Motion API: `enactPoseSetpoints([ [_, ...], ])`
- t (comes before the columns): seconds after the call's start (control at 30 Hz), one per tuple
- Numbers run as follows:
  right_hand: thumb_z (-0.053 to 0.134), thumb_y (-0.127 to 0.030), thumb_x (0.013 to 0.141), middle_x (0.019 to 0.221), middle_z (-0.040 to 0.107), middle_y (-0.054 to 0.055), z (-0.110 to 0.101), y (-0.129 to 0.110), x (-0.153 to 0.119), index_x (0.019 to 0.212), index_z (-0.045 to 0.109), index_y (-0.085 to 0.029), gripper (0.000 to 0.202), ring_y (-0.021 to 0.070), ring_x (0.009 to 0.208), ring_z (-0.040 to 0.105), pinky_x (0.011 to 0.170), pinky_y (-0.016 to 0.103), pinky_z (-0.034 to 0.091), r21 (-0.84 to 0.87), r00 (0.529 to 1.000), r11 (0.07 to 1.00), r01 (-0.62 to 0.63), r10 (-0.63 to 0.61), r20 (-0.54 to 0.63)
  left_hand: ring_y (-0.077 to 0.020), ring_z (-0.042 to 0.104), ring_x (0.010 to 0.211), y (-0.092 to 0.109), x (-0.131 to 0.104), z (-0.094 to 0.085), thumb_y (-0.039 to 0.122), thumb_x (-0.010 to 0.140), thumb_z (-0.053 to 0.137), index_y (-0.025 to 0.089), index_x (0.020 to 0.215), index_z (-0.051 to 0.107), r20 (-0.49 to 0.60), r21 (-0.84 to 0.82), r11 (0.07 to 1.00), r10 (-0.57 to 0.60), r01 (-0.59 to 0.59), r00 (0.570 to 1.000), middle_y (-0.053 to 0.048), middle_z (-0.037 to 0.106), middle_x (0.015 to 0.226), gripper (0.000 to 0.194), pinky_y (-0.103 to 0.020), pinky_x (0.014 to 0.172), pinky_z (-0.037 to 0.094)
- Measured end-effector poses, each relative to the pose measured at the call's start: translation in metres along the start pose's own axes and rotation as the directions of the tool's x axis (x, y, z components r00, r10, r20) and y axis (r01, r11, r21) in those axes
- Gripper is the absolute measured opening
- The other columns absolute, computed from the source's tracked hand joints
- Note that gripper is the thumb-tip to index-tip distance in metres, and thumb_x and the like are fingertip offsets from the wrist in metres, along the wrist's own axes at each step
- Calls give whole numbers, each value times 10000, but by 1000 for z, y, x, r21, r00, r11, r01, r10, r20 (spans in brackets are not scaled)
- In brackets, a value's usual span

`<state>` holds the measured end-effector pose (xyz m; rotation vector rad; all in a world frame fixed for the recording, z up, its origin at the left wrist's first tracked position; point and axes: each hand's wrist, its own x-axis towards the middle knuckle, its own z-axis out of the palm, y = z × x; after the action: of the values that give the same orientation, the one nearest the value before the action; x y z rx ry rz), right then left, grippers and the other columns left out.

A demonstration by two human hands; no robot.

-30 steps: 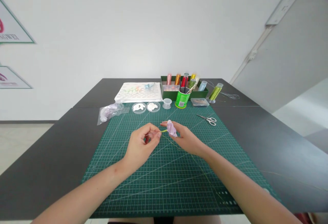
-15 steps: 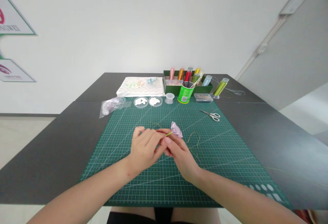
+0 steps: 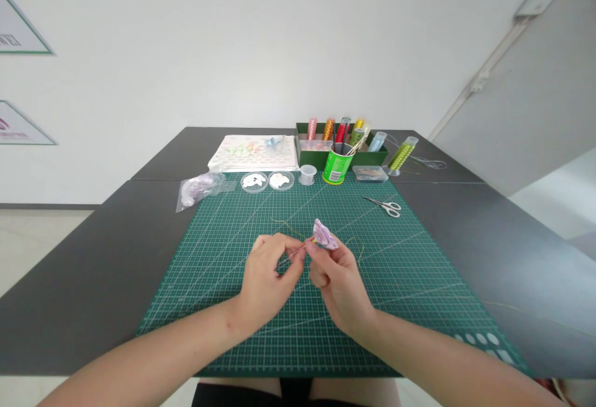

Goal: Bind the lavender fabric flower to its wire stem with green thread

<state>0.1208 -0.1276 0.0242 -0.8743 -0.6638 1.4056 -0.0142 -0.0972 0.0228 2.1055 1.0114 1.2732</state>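
Observation:
Over the middle of the green cutting mat (image 3: 223,295), my right hand (image 3: 342,277) pinches a pale purple flower (image 3: 325,234) just below its head, thumb against fingers. The flower's thin stem (image 3: 298,250) runs down to the left. My left hand (image 3: 270,270) is closed with thumb and fingertips on that stem, a short way from the right hand. Both hands are clear of the mat. Loose pieces of greenish thread (image 3: 289,228) lie on the mat behind and beside the hands.
White-handled scissors (image 3: 385,206) lie at the right. Behind stand a green can (image 3: 338,168) of tools, a box (image 3: 313,160) of thread spools, a small lidded tub (image 3: 307,175), two dishes (image 3: 281,181) with white pieces, a plastic bag (image 3: 200,190), stacked white sheets (image 3: 251,154) and a green spool (image 3: 401,157).
My hands have drawn slightly apart. The left fingers have slid down the stem, so more of it shows. The flower has tilted and shifted a little right.

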Motion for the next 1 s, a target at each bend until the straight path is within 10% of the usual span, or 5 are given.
enactPoseSetpoints([
  [0.2,851,-391,781,518,306,-114,-8,-7,12,800,675,-167,286,30,450,159,421,219,110,-26,991,999,-29,32,127,-165,673,799,-8,12,-10,425,996,565,166,845,689,341,-571,714,-243,406,908,-27,710,798,324,-290,795,527],
  [0.5,851,-397,775,513,368,-99,-14,-8,18,815,728,-166,265,25,438,166,420,231,80,-47,979,996,-75,82,185,-146,721,747,-17,21,-13,385,878,761,151,854,763,589,-608,453,-295,653,753,-34,777,778,236,-275,804,574],
  [0.8,853,-398,758,536,395,-93,-19,-8,25,823,708,-161,285,28,450,177,434,240,83,-83,982,992,-95,107,155,-167,768,808,-22,17,-10,281,869,753,179,941,789,464,-496,717,-257,489,848,-38,818,883,131,-285,802,614],
  [1.0,844,-386,762,550,375,-96,-21,-8,26,796,682,-163,278,29,455,154,430,244,86,-82,979,991,-101,114,168,-171,777,735,-22,22,-11,336,873,751,155,920,789,498,-486,715,-245,502,832,-59,822,877,191,-298,759,644],
])
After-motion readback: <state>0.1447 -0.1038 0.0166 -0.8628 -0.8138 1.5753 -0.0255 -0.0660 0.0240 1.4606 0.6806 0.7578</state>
